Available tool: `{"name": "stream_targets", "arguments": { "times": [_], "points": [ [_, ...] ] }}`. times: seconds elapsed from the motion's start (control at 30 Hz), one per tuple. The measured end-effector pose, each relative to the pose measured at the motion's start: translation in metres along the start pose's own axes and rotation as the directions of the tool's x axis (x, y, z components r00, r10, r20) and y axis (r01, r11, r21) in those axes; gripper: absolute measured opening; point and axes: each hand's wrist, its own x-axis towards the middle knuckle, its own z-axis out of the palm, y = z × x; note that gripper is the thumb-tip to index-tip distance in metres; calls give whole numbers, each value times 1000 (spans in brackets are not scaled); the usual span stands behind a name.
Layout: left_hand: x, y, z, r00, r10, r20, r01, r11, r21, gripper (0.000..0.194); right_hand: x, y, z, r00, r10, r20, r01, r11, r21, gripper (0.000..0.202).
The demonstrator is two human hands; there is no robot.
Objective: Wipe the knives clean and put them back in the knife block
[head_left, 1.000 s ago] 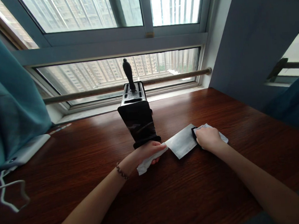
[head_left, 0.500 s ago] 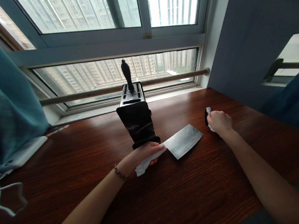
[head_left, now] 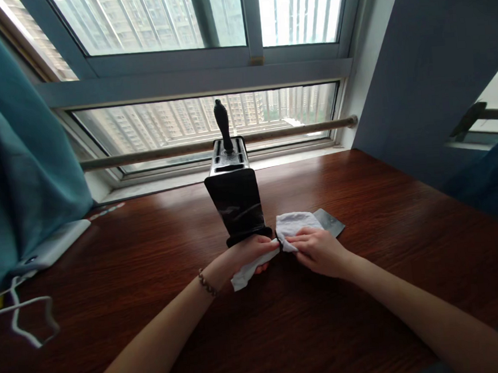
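Note:
A cleaver lies just above the table, its metal blade (head_left: 331,223) pointing right. Closed around its handle end is my left hand (head_left: 249,252), with white tissue (head_left: 249,272) wrapped there; the handle itself is hidden. My right hand (head_left: 318,251) presses a white cloth (head_left: 297,223) with a dark edge onto the blade, covering all but the far right part. Its fingers hold the cloth near the handle end, close to my left thumb. Directly behind my left hand stands a black and silver knife block (head_left: 237,204) with a black-handled tool (head_left: 223,125) upright in its top.
The brown wooden table (head_left: 170,233) runs up to a window with a horizontal rail (head_left: 155,155). At left lie a white power strip (head_left: 53,246) and a looped white cable (head_left: 21,325), beside a teal curtain (head_left: 25,141). A dark wall (head_left: 421,69) borders the right.
My right hand has come left from beyond the blade's right side and the cloth now lies spread over the blade. My left hand keeps its hold. The view has shifted slightly.

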Motion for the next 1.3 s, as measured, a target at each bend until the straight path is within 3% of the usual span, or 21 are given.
{"name": "stream_targets", "arguments": {
  "times": [0.13,0.37,0.53,0.7,0.83,0.97,1.3],
  "points": [
    [-3,2,3,998,27,-63,-24,999,45,42,1,18,-8,973,231,12,-224,954,-199,34],
    [-6,5,5,998,17,-57,-13,998,56,51,-3,57,-11,863,502,-59,-487,796,-358,33],
    [-6,4,4,999,5,-53,-2,998,63,48,-4,60,-10,913,407,-28,-398,875,-274,32],
    [-6,3,4,998,50,-49,-47,997,65,44,0,28,-9,979,200,49,-197,978,-63,32],
    [-2,0,2,998,43,-52,-40,997,68,45,2,8,-5,995,72,62,-76,995,70,34],
    [-2,1,2,998,44,-45,-40,996,82,44,3,7,-3,986,153,65,-154,988,14,34],
    [-7,8,6,998,17,-67,-13,998,67,38,0,29,-7,922,387,8,-381,911,-158,36]
  ]
}}
